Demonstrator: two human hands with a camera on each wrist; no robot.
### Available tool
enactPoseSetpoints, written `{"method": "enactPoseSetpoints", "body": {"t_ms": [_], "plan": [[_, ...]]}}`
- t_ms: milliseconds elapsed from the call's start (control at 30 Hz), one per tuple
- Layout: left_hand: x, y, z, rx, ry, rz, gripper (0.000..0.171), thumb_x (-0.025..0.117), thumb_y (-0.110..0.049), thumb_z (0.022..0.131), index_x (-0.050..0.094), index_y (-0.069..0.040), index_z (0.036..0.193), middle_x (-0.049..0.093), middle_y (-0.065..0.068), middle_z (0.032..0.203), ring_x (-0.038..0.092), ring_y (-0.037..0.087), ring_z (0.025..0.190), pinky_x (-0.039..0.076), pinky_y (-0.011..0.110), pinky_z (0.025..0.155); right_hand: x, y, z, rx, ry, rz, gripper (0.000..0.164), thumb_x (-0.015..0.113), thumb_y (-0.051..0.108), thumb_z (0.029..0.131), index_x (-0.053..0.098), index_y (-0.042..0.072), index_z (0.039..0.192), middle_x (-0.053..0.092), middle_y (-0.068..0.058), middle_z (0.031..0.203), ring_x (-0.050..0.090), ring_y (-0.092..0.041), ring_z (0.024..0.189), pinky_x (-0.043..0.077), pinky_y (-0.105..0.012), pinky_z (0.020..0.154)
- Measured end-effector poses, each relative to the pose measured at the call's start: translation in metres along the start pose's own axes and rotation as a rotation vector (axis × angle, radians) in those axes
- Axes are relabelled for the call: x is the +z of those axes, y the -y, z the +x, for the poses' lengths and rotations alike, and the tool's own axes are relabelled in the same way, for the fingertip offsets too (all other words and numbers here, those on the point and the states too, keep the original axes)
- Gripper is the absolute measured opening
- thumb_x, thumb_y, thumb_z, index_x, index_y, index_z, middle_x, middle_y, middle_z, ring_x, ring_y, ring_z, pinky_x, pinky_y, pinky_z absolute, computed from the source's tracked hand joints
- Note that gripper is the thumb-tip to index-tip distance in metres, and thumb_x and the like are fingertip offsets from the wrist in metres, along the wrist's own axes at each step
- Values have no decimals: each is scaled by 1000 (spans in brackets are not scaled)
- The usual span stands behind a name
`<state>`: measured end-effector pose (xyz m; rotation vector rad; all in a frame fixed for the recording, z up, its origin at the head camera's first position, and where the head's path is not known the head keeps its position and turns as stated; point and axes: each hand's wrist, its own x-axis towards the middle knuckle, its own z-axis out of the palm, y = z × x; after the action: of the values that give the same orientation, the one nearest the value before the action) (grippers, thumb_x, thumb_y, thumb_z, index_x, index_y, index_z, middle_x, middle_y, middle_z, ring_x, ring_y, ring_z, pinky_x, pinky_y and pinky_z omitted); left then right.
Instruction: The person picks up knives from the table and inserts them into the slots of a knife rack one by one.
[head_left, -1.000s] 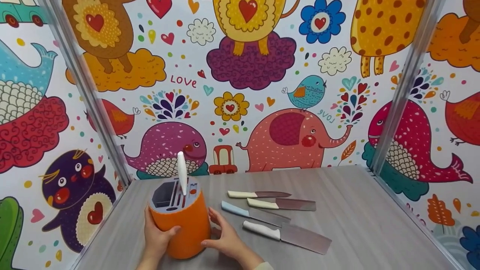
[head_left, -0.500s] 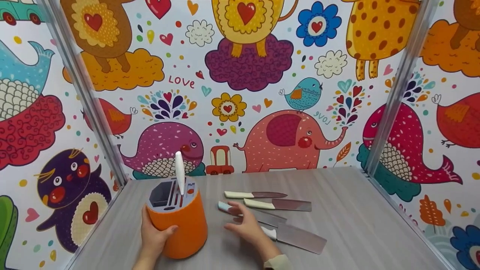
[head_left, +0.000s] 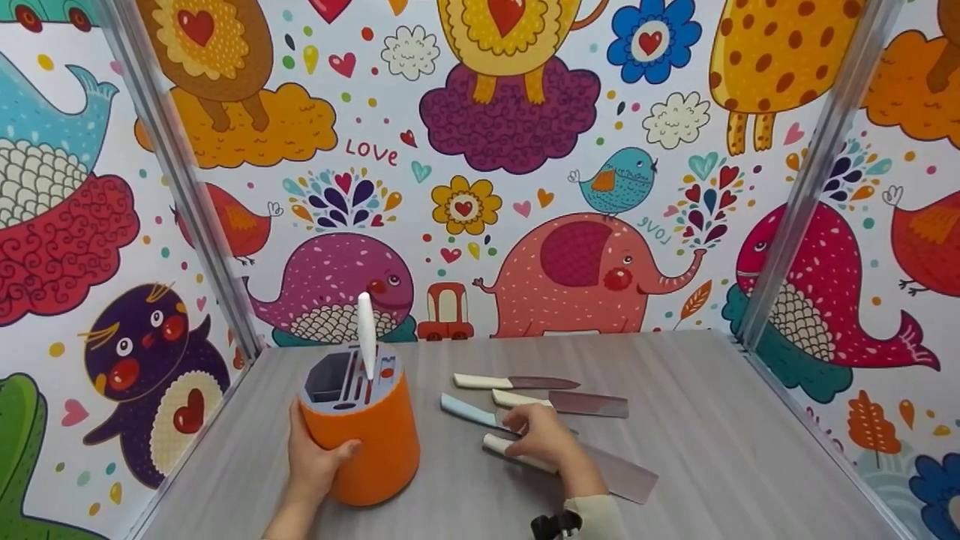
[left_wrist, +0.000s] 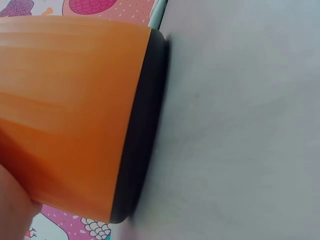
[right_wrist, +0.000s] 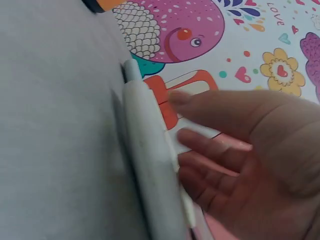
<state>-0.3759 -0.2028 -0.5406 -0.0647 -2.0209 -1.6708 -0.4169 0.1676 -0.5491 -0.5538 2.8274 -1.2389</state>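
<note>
An orange knife block [head_left: 375,457] with a grey slotted top stands upright on the left of the table; one white-handled tool [head_left: 366,334] rises from a slot. My left hand [head_left: 319,466] grips the block's left side, thumb across its front. In the left wrist view, the block's dark base [left_wrist: 142,125] meets the table. My right hand [head_left: 547,436] hovers over the knives, fingers bent and apart, holding nothing. Below it lies a cleaver [head_left: 626,471] with a white handle [right_wrist: 147,145]. Beyond are a blue-handled knife [head_left: 466,407], partly hidden, and two cream-handled knives, one pointed [head_left: 484,382] and one broad-bladed [head_left: 592,403].
The grey wood-grain table [head_left: 720,450] is bounded by panels printed with cartoon animals [head_left: 577,281]. Metal posts [head_left: 795,195] stand at the back corners. A black device [head_left: 556,525] sits at the right wrist.
The right hand has let go of the knife block and moved right, over the knives. The left hand keeps its grip on the block, which stays in place.
</note>
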Motion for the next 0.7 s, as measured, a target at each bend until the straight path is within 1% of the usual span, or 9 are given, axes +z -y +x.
{"method": "enactPoseSetpoints", "body": {"t_ms": [100,167,267,400,467,600,700], "plan": [[0,0,1,-2,-5,7,102,87,-7,71,25,-20,151,48,0,145,50,2,118,39,2,97,0,2,-2,20,47,-70,38,88,2,62,72,5,96,69,-4,89,59,-16,81,53,-37,72],[0,0,2,-13,-4,21,102,87,-10,72,24,-20,151,47,-1,145,49,1,118,38,1,96,2,3,-3,32,51,-111,36,87,-2,59,71,6,91,67,-2,85,55,-13,76,51,-35,69],[0,-1,1,-15,-8,35,104,88,-11,71,23,-19,152,47,0,145,48,-1,117,37,1,96,6,3,-4,32,30,-166,34,86,-4,57,71,7,86,65,-1,80,52,-11,71,50,-33,64],[-1,-1,0,-10,-10,32,104,88,-9,70,24,-18,152,47,2,145,48,-2,117,36,1,97,9,3,-4,-2,8,-221,31,84,-4,57,70,9,82,62,3,74,49,-9,66,46,-28,59],[-1,-2,0,-22,-8,38,104,88,-10,71,23,-19,153,47,2,146,47,-2,117,35,0,96,8,4,-4,-16,9,-234,30,83,-3,58,70,9,82,62,3,73,49,-9,65,45,-28,58],[0,-4,0,-45,-4,45,103,87,-14,74,22,-20,153,46,2,147,47,-1,118,35,0,96,0,12,-3,-17,0,-243,29,81,-3,60,72,10,85,67,0,78,53,-10,69,49,-30,61],[0,-5,0,-48,-4,47,102,87,-15,75,22,-21,153,45,1,148,47,0,118,35,0,96,-9,20,-2,-39,-36,-251,26,79,-2,65,73,12,86,69,-1,81,57,-11,73,50,-31,64]]}}
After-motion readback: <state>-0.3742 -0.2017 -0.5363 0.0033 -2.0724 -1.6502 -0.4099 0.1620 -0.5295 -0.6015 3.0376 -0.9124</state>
